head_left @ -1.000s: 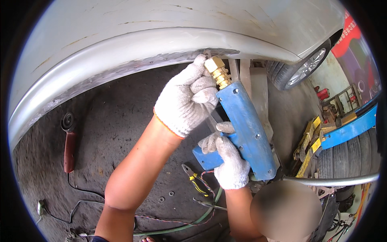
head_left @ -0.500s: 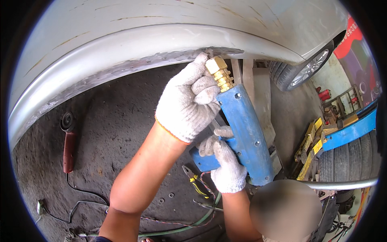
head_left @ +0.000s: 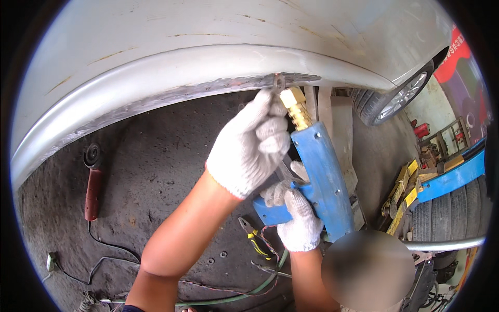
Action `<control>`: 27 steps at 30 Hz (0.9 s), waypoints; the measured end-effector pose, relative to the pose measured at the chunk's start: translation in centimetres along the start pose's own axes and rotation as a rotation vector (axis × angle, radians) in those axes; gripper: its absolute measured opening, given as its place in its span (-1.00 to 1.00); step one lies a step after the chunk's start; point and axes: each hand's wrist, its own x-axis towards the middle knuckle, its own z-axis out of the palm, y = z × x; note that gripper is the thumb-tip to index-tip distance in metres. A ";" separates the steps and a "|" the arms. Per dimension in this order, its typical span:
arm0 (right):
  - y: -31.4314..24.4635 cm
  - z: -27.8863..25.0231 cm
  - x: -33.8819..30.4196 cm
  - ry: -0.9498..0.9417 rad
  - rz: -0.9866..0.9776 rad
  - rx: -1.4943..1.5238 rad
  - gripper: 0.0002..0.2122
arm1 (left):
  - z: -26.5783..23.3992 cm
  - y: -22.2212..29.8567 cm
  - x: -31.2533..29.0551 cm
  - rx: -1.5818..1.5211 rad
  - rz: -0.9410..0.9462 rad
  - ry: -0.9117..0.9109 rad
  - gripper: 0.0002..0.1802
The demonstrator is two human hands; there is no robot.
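Note:
In a white knitted glove, my left hand (head_left: 249, 140) is closed, its fingertips pinched at the lower edge of a small metal washer (head_left: 279, 81). The washer stands against the bare, scraped strip (head_left: 228, 85) along the silver car's sill (head_left: 171, 67). My gloved right hand (head_left: 299, 218) wraps round the handle of a blue gun-shaped tool (head_left: 323, 177), fingers by its trigger. The tool's ribbed brass tip (head_left: 295, 104) points up at the sill, right beside the washer and my left fingers. Whether tip and washer touch is hard to see.
On the dark floor lie an angle grinder (head_left: 93, 182) with its cord, yellow-handled pliers (head_left: 253, 238), loose washers (head_left: 223, 254) and a green hose (head_left: 249, 292). Tyres (head_left: 449, 213) and a blue-and-yellow metal frame (head_left: 452, 179) stand at right. A blurred round patch covers the lower right.
The whole view has shifted slightly, with car and tool lower in it. My left fingertips have drawn down a little from the sill, so the washer now shows. The right hand keeps its grip.

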 end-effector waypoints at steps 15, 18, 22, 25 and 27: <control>-3.9 -4.1 -9.1 -0.169 0.284 0.376 -0.68 | -4.5 1.4 -14.4 0.820 -0.186 0.252 -0.77; -3.3 -3.3 -10.1 -0.150 0.283 0.308 -0.70 | -2.7 1.5 -16.0 0.861 -0.121 0.317 -0.73; -3.4 -2.6 -10.8 -0.124 0.342 0.285 -0.75 | -0.6 1.8 -17.6 0.812 -0.089 0.299 -0.72; -3.9 -2.2 -11.0 -0.141 0.369 0.329 -0.78 | 0.2 2.1 -18.2 0.844 -0.052 0.300 -0.75; -4.0 -2.5 -11.4 -0.149 0.382 0.338 -0.80 | 0.7 2.1 -17.8 0.820 -0.003 0.293 -0.78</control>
